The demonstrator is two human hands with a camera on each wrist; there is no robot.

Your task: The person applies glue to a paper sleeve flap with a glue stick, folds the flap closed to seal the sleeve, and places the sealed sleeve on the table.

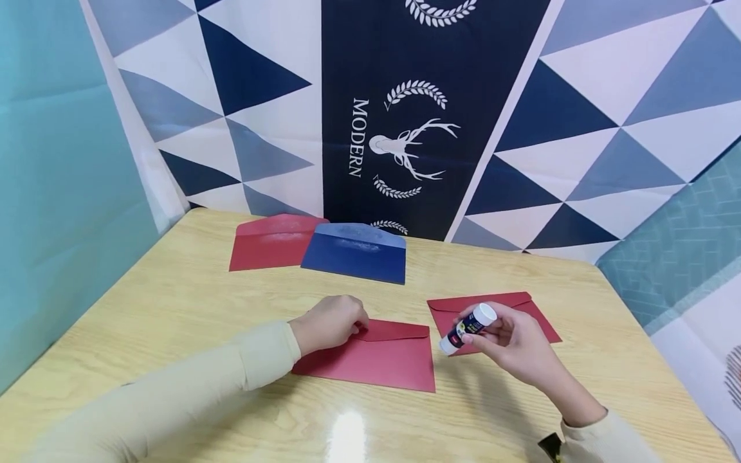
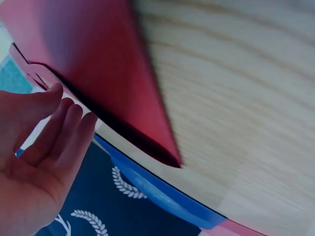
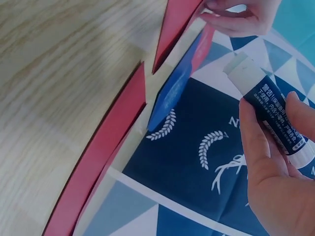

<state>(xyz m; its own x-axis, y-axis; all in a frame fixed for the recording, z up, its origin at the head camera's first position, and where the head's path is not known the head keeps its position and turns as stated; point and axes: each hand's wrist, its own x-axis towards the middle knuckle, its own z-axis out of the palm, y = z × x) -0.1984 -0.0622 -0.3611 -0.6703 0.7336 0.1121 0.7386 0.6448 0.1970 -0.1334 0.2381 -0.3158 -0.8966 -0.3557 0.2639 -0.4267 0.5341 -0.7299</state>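
A red envelope [image 1: 393,363] lies on the table in front of me. At its upper flap my left hand [image 1: 332,321] pinches the edge between thumb and fingers; in the left wrist view, the thumb tip [image 2: 55,92] meets that flap edge. My right hand [image 1: 515,341] holds a glue stick [image 1: 467,329] with white ends and a dark printed label, tilted above the table. The label's print shows in the right wrist view, where fingers and thumb wrap the glue stick [image 3: 275,115]. Behind and below this hand lies a second red envelope [image 1: 544,325], partly covered by it.
Toward the back of the table lie a red envelope [image 1: 260,251] and a blue envelope [image 1: 359,260], both with flaps up and whitish smears near the fold. They overlap slightly. A patterned cloth [image 1: 393,77] hangs behind the wooden table [image 1: 173,308].
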